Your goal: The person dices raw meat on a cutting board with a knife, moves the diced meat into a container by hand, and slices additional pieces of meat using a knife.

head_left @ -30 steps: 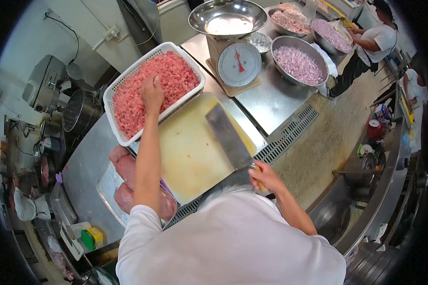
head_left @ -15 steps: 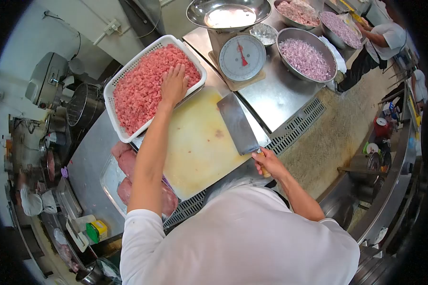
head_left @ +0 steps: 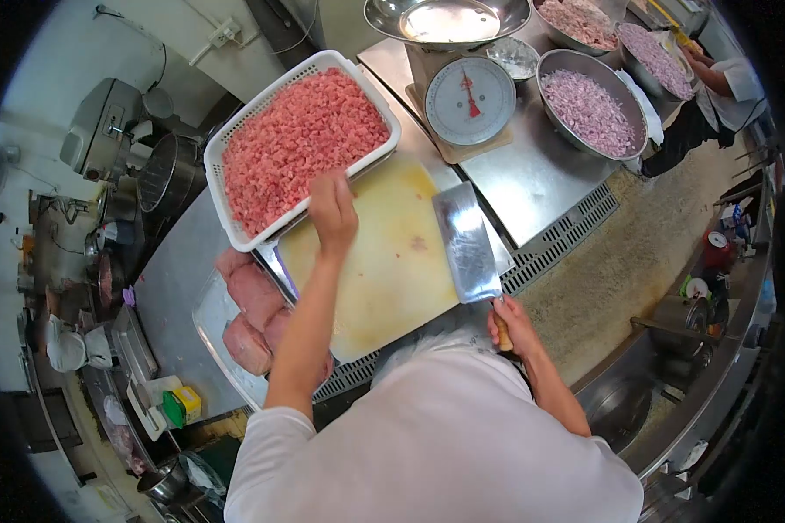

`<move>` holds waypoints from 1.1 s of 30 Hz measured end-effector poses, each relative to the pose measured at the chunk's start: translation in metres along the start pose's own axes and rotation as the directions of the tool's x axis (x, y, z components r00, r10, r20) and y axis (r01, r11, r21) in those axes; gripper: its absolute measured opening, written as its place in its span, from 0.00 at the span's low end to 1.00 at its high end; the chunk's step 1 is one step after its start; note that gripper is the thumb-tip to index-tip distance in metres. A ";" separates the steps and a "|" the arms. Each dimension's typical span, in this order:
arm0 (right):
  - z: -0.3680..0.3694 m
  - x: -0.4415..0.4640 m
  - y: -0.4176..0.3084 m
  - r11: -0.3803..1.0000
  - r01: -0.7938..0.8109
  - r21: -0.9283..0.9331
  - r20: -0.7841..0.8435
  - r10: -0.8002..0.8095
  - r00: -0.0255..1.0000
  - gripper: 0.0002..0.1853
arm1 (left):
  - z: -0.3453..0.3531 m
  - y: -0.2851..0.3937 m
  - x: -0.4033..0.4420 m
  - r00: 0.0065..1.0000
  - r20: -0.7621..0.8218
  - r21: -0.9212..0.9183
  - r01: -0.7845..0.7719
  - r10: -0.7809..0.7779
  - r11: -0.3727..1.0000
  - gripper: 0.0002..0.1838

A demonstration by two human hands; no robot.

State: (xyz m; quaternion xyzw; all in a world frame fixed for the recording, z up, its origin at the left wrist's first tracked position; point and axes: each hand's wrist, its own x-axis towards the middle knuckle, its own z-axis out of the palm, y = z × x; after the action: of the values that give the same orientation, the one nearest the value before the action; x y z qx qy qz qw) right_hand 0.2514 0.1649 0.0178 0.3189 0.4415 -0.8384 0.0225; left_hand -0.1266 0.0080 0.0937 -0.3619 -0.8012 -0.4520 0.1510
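Observation:
A white plastic basket (head_left: 221,197) heaped with diced pink meat (head_left: 296,144) stands at the upper left of the cutting board. My left hand (head_left: 332,212) is at its near rim, fingers bent over the edge beside the meat; the fingertips are partly hidden. In my right hand (head_left: 512,325) is the wooden handle of a cleaver (head_left: 467,247), its broad blade lying flat over the right side of the yellowed cutting board (head_left: 379,279). Larger pieces of raw meat (head_left: 255,296) rest on a metal tray (head_left: 214,318) under and left of my left forearm.
Beyond the board stands a dial scale (head_left: 469,100) with a steel pan. Right of it are a steel bowl (head_left: 634,131) of chopped purple onion and more filled bowls. Another person (head_left: 724,96) works at the far right. A slotted metal strip (head_left: 567,235) edges the table.
My left hand has drawn back from the top of the meat to the basket's near rim, its fingers now bent. My right hand still holds the cleaver. The view has shifted slightly.

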 end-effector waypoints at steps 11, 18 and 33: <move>0.028 0.007 0.000 0.999 -0.030 0.030 -0.098 0.033 0.995 0.18 | 0.052 -0.058 -0.084 0.933 0.340 0.347 -0.008 -0.118 0.938 0.35; 0.023 0.029 -0.009 1.000 0.015 -0.006 -0.077 -0.015 0.997 0.16 | -0.015 -0.040 -0.135 0.784 0.619 0.063 -0.110 0.048 0.992 0.36; 0.128 0.013 0.014 0.928 -0.076 -0.364 0.193 0.155 0.969 0.17 | 0.043 0.013 -0.157 0.935 0.022 0.096 0.352 -0.355 0.931 0.42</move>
State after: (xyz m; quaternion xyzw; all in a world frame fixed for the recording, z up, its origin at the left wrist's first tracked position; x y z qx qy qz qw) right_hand 0.1793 0.0636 0.0522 0.2410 0.5603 -0.7723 0.1776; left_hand -0.0046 -0.0219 -0.0111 -0.2133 -0.8757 -0.4279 0.0679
